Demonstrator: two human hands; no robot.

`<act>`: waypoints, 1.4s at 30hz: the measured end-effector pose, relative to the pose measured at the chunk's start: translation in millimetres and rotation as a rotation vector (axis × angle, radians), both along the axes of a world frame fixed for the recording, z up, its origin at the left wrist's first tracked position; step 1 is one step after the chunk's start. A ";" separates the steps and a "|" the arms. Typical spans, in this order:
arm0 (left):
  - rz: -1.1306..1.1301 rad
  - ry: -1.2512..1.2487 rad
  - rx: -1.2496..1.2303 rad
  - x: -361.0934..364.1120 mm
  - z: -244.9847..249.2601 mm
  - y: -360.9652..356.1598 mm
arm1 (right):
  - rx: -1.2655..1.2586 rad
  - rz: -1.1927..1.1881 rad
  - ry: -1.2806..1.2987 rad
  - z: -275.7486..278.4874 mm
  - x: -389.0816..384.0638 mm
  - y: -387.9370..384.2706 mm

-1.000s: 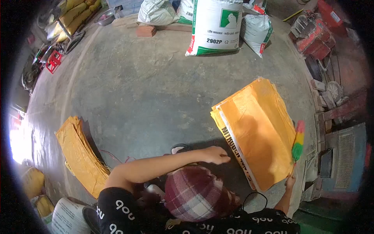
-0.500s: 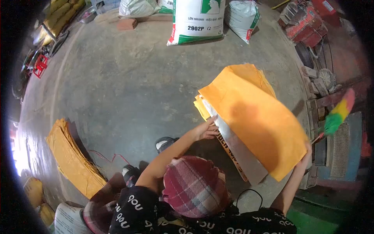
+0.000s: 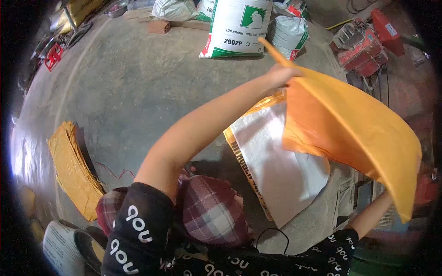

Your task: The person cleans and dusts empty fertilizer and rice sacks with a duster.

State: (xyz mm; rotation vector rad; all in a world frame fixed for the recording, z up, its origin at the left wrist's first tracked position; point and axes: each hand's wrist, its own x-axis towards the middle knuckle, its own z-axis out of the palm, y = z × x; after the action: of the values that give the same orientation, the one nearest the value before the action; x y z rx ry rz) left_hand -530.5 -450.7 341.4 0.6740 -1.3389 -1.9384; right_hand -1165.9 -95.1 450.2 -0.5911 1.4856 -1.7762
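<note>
Floor: I am working low over a gray floor (image 3: 138, 83), and there is no tabletop.
Yellow sack: The big sack (image 3: 350, 101) is up in the air, bent like a flag. It hangs over the right part of the white sheet and out past it, toward my right arm. I think the step in hand is lifting this sack and turning it over.
White sheet: It (image 3: 276, 170) lies flat. Some yellow pile (image 3: 240, 158) with black letters pokes out along its left side.
White bag: A full bag (image 3: 235, 30) stands on the floor, past the pile.
Side stack: More yellow sacks (image 3: 71, 161) lie in a bent heap, well to my left.
Left hand: My left hand (image 3: 281, 76) is closed on the far edge of the sack, and a thin corner sticks out past it.
Right hand: The sack hides it, so I can't tell if it is wide, narrow or holding on.
Next move: From here, I judge it calls for a firm hold and a slow, wide pull, so the sack doesn't fold or drag the sheet.
String: A thin red string (image 3: 117, 175) lies by the side stack.
</note>
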 end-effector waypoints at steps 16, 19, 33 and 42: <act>-0.168 -0.244 -0.276 -34.1 -76.2 56.6 | 0.097 0.066 -0.204 -224.7 90.2 147.6; -0.384 -0.506 0.117 5.8 -138.6 90.9 | 0.128 0.064 -0.240 -279.7 222.2 139.9; -0.066 -0.498 0.415 49.3 -298.1 85.5 | 0.467 -0.364 -0.050 -441.2 272.6 141.7; -0.365 -1.252 -0.692 222.3 -237.8 111.6 | 0.875 -0.003 1.069 -391.2 304.2 -37.1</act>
State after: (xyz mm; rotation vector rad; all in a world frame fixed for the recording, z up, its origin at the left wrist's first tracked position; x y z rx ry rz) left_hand -308.2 -339.1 103.6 1.4096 -2.8295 -0.9872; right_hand -861.7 -132.2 58.9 -1.0979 2.6941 -0.5543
